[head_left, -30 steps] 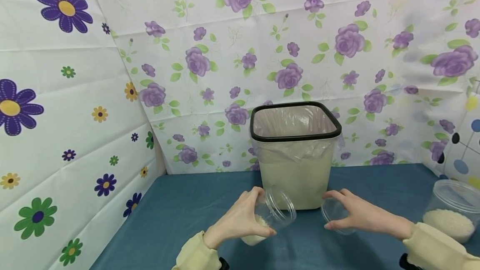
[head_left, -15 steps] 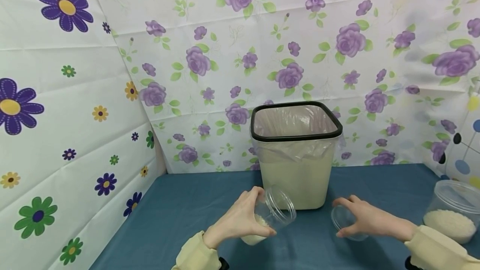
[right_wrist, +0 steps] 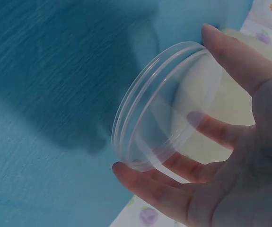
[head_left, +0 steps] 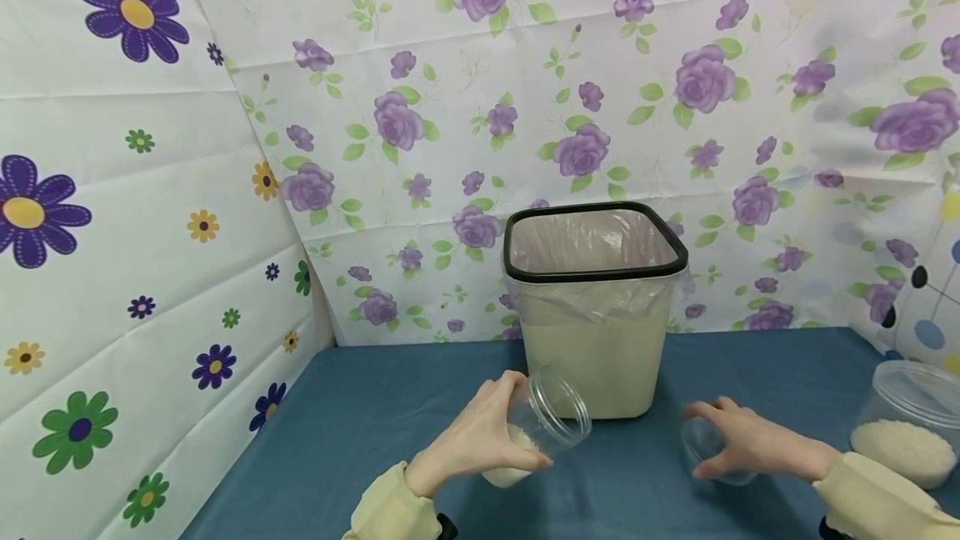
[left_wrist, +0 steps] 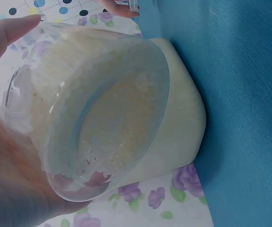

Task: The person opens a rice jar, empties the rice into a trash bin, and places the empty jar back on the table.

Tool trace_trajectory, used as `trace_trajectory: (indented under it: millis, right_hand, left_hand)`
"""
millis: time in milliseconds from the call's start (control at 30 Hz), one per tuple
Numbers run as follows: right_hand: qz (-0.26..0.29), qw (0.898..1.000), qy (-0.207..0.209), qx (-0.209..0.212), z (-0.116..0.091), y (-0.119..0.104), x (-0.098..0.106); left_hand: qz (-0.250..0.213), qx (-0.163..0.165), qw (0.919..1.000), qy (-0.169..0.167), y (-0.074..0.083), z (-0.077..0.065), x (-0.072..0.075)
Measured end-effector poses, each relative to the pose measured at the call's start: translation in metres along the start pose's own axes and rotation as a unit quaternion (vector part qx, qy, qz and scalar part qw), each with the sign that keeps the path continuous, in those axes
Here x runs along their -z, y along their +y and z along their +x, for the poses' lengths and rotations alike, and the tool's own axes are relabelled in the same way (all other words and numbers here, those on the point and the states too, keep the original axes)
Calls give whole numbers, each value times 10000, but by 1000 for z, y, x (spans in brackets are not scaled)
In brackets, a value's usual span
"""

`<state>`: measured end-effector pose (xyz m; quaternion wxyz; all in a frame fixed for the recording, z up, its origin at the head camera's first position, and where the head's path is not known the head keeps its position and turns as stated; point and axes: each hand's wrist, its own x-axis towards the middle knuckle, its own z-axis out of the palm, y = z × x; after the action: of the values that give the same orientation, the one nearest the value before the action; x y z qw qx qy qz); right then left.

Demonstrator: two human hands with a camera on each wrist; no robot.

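My left hand [head_left: 476, 432] grips a clear plastic jar [head_left: 551, 415] that is tilted, its uncovered mouth toward the upper right. White rice grains [head_left: 517, 444] lie in its lower part. In the left wrist view the jar's base [left_wrist: 112, 118] faces the camera, with rice showing through it. Over the table to the right, my right hand [head_left: 757, 444] holds a round, clear plastic lid [right_wrist: 159, 109] by its rim, thumb on one side and fingers on the other. The lid stands on edge, apart from the jar.
A pale waste bin [head_left: 592, 365] with a black rim and a clear liner stands behind the hands. At the far right is a larger clear jar [head_left: 903, 448] with rice and a lid on. Blue cloth [head_left: 360, 440] covers the table; flowered sheets [head_left: 420, 65] hang around it.
My right hand has moved to the right with the lid, away from the jar. The left hand and its tilted jar have stayed about where they were.
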<state>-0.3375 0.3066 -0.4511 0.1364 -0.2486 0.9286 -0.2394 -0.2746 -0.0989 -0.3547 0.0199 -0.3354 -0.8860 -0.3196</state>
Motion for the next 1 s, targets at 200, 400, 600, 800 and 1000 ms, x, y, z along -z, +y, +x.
trace_trajectory:
  millis: [200, 400, 600, 800, 1000]
  right_hand:
    - [-112, 9994, -1, -321, -4, 1, 5]
    - [210, 9966, 189, -780, -16, -27, 13]
    - [223, 9955, 237, -888, -22, -42, 16]
    - [246, 9968, 248, -720, -22, -40, 15]
    - [126, 9970, 263, -720, -22, -37, 12]
  left_hand:
    - [-24, 38, 10000, 21, 1, 0, 1]
    - [-39, 69, 10000, 9, -1, 0, 1]
    - [-93, 143, 9998, 42, 0, 0, 1]
    - [-236, 212, 9992, 226, 2, -1, 3]
    - [-436, 262, 9979, 410, 3, -1, 5]
